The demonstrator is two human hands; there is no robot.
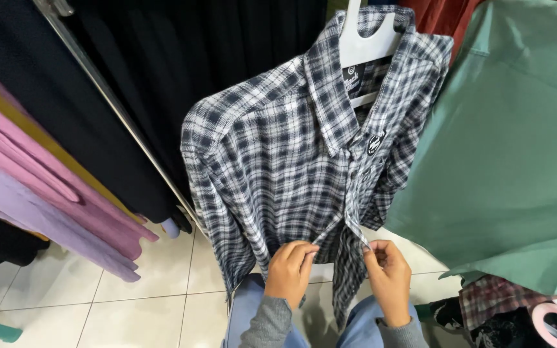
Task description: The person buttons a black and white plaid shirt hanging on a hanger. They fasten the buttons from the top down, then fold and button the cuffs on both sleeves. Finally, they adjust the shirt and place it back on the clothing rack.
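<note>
A plaid shirt [278,167] hangs on a white hanger [369,45] at frame centre. At lower centre, the left hand [289,270] and right hand [388,277] each pinch its front edges near the hem, perhaps at a button. A green garment [517,148] fills the right.

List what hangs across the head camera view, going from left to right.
Pink and lilac garments → metal rail → black garments → plaid shirt, its front edges pinched by both hands → green garment.
</note>
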